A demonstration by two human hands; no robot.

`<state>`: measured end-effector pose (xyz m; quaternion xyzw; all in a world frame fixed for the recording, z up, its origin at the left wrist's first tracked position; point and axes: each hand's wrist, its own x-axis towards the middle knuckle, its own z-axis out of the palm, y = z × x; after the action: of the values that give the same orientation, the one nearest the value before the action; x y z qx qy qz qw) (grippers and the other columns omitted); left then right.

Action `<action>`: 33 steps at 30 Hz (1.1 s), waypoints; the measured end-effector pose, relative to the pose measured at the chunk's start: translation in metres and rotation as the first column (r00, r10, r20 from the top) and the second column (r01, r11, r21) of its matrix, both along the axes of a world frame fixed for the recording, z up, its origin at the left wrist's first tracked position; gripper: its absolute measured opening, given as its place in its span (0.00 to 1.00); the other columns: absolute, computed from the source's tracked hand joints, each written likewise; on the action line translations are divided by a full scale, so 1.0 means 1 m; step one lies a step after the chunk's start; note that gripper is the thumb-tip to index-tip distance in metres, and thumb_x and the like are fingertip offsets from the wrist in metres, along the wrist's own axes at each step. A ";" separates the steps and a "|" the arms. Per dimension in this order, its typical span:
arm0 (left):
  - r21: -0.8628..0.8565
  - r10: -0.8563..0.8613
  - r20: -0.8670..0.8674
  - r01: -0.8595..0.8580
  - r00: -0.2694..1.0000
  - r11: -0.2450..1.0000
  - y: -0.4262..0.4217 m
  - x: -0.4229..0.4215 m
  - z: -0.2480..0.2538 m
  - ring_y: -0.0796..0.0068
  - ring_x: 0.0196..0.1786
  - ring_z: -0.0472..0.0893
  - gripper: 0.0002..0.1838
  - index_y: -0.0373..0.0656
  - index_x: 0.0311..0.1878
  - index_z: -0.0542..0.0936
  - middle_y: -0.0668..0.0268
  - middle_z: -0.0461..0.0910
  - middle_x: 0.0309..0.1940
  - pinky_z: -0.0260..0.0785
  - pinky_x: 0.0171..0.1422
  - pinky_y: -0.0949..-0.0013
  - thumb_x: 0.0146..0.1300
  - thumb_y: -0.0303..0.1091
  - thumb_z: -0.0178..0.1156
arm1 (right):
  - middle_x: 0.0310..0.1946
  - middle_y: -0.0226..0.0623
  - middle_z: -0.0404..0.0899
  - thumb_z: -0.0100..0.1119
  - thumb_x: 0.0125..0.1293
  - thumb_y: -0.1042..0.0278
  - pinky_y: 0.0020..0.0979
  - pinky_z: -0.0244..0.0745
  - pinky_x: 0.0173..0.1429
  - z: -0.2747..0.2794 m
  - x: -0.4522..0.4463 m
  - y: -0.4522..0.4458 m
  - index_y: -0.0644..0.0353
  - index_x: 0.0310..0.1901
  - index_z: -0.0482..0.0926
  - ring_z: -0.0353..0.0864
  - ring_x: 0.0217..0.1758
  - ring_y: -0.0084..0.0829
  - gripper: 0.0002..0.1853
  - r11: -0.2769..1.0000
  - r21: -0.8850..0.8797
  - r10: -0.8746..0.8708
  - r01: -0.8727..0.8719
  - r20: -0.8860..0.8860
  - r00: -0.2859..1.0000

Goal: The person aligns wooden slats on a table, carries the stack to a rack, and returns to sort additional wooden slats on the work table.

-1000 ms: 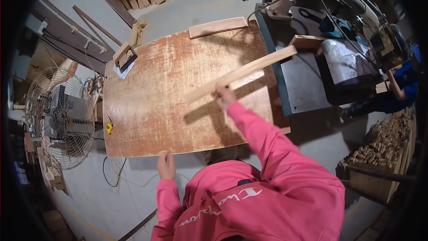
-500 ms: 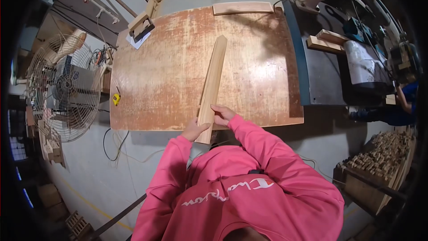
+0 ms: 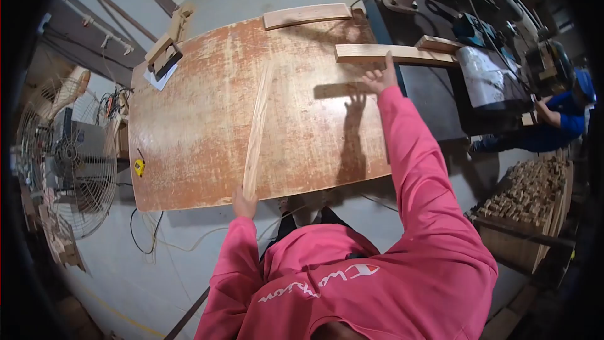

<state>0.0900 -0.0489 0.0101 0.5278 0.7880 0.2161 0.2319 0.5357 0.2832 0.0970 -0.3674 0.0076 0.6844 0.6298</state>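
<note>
A long wooden strip (image 3: 257, 132) lies on the worn wooden table (image 3: 189, 119), and my left hand (image 3: 244, 203) grips its near end at the table's front edge. My right hand (image 3: 382, 77) is stretched out at the table's right side with its fingers apart, the thumb against or just in front of a second wooden piece (image 3: 393, 54). That piece juts from the dark machine bed out over the table. Behind it on the machine lies a shorter piece (image 3: 439, 44). Another board (image 3: 307, 16) rests along the far table edge.
A yellow tape measure (image 3: 139, 165) and a dark-faced wooden block (image 3: 165, 56) on paper are at the table's left. A fan (image 3: 72, 154) stands left. To the right are the machine (image 3: 434, 104), a co-worker in blue (image 3: 563, 116) and a crate of wood offcuts (image 3: 528, 195).
My right hand has let go of the strip and moved right to the second piece, which now extends over the table. My left hand still holds the strip, now turned more on edge.
</note>
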 end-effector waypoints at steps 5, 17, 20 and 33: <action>-0.008 0.079 -0.007 -0.079 0.997 0.997 0.004 -0.003 0.003 0.51 0.39 0.73 0.26 0.42 0.50 0.71 0.52 0.72 0.37 0.67 0.46 0.59 0.43 0.31 0.60 | 0.37 0.43 0.66 0.60 0.57 0.62 0.38 0.73 0.44 0.028 -0.059 0.023 0.68 0.49 0.65 0.69 0.39 0.36 0.24 0.990 -0.079 -0.104 0.113 0.104 0.989; -0.102 0.096 -0.234 -0.123 0.968 0.987 0.028 -0.021 -0.004 0.53 0.38 0.73 0.21 0.40 0.48 0.72 0.52 0.72 0.37 0.67 0.44 0.60 0.49 0.34 0.58 | 0.31 0.41 0.74 0.59 0.55 0.70 0.25 0.75 0.33 -0.010 -0.227 -0.189 0.70 0.42 0.71 0.75 0.28 0.30 0.15 0.843 -0.292 0.536 -0.452 0.529 0.658; 0.209 0.101 -0.224 -0.054 0.969 0.976 0.031 0.003 0.022 0.57 0.36 0.74 0.22 0.37 0.49 0.69 0.54 0.74 0.33 0.67 0.43 0.63 0.52 0.36 0.59 | 0.31 0.44 0.75 0.59 0.53 0.72 0.28 0.75 0.35 -0.026 -0.238 -0.216 0.71 0.43 0.70 0.76 0.28 0.32 0.16 0.743 -0.357 0.666 -0.566 0.479 0.572; -0.251 0.085 0.356 0.008 0.931 0.968 0.002 0.032 0.063 0.54 0.36 0.76 0.22 0.34 0.42 0.71 0.52 0.75 0.36 0.68 0.40 0.61 0.51 0.44 0.59 | 0.28 0.33 0.74 0.57 0.58 0.61 0.28 0.70 0.38 -0.045 -0.282 -0.224 0.60 0.40 0.74 0.74 0.33 0.28 0.13 0.577 -0.127 0.817 -0.807 0.080 0.571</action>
<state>0.1218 -0.0468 0.0726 0.4297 0.7624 0.2144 0.4337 0.2537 0.0592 0.0519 -0.3973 -0.1767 0.8706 0.2304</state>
